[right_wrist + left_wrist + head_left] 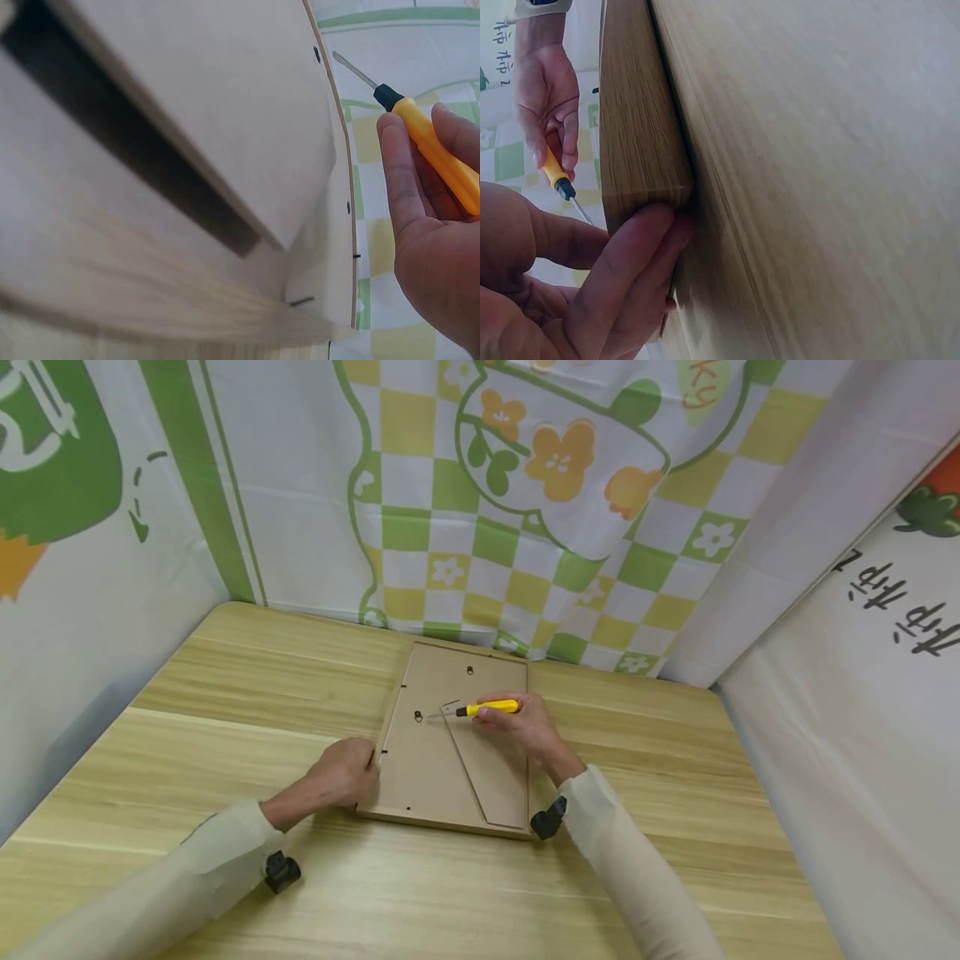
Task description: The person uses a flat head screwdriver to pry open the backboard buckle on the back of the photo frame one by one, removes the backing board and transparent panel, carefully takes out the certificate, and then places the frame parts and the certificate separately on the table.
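Note:
A picture frame [423, 777] lies back side up on the wooden table, with a brown backing board and a slanted stand flap [495, 768] on it. My left hand [347, 772] grips the frame's left side near the front corner; in the left wrist view its fingers bend against the wooden edge [641, 112]. Between thumb and fingers, my right hand [531, 727] holds a yellow screwdriver [492, 707] over the board. The screwdriver's thin metal shaft points left, toward a small hanging ring [418, 717]; whether the tip touches anything, I cannot tell.
Another hanging ring [470, 670] sits higher on the board. Several small black tabs [385, 751] line its edges. A checkered curtain [480, 535] hangs right behind the table [262, 743], and pale walls stand on both sides.

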Demonstrator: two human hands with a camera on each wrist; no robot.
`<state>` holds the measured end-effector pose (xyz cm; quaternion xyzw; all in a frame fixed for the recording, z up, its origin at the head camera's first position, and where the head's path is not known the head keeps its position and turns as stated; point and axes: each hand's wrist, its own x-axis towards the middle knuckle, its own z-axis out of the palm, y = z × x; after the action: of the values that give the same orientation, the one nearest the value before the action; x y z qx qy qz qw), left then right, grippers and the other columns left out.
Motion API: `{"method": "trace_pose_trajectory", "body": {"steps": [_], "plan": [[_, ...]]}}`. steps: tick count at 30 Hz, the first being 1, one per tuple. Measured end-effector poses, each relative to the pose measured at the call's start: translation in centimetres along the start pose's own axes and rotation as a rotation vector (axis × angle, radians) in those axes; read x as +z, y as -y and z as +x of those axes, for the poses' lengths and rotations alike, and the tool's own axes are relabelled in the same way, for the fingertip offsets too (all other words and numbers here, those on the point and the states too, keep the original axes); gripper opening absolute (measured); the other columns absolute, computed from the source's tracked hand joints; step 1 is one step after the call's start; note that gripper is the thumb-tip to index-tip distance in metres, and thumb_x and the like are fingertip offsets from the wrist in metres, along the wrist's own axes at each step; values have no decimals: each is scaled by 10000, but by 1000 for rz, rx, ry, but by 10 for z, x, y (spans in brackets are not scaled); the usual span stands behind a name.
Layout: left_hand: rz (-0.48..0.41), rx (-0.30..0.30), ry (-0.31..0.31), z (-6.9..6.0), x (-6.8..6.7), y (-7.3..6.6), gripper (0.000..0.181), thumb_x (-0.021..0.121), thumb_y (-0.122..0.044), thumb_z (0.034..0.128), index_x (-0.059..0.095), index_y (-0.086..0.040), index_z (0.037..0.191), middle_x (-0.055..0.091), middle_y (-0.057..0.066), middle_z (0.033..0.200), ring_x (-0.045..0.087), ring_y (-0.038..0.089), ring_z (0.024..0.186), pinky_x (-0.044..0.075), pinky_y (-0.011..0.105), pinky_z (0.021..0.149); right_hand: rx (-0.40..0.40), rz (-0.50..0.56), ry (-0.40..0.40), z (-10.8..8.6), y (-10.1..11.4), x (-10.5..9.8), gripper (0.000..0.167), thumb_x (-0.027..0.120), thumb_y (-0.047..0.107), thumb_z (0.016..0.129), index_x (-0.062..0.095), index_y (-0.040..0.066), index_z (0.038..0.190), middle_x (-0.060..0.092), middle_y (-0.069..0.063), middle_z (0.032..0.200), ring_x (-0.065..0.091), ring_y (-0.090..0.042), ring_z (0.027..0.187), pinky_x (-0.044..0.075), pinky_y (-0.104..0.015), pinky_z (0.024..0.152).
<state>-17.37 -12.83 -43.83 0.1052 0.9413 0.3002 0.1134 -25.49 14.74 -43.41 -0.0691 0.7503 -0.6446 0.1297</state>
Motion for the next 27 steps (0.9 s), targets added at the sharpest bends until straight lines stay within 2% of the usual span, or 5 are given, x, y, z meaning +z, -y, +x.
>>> {"method": "trace_pose_trajectory", "body": {"steps": [6,11,16,19,27], "plan": [[-57,3,46,3,-4,4,152,506,-31,919,641,16,867,542,25,619,475,88,448,354,198,397,5,-52,90,-5,-1,9,299,688,41,898,666,-65,1177,706,-171,1127,707,-127,887,587,-305,857],[-152,-5,114,7,-11,8,333,489,-48,960,576,169,1197,682,232,956,645,147,566,539,259,481,-8,-69,160,-6,-4,17,308,706,19,876,667,-85,1163,711,-185,1107,690,-121,859,584,-268,827],[-247,-52,133,11,-14,12,361,456,-18,988,511,172,1289,661,251,1019,658,184,714,590,290,579,-36,-285,159,-11,-3,22,252,778,93,831,752,43,1076,724,-94,1066,574,-130,868,489,-228,766],[-285,-65,125,15,-13,13,358,459,1,984,511,154,1303,653,248,1040,653,194,740,597,296,600,-60,-405,161,-13,-2,25,220,792,140,825,774,113,1042,730,-36,1062,565,-146,917,470,-257,808],[-314,-58,119,20,-12,16,405,458,26,975,481,126,1367,616,308,1184,656,195,774,605,297,624,-122,-550,181,-18,3,35,177,766,156,853,774,129,1028,749,-19,1049,620,-133,982,510,-342,925]]}}
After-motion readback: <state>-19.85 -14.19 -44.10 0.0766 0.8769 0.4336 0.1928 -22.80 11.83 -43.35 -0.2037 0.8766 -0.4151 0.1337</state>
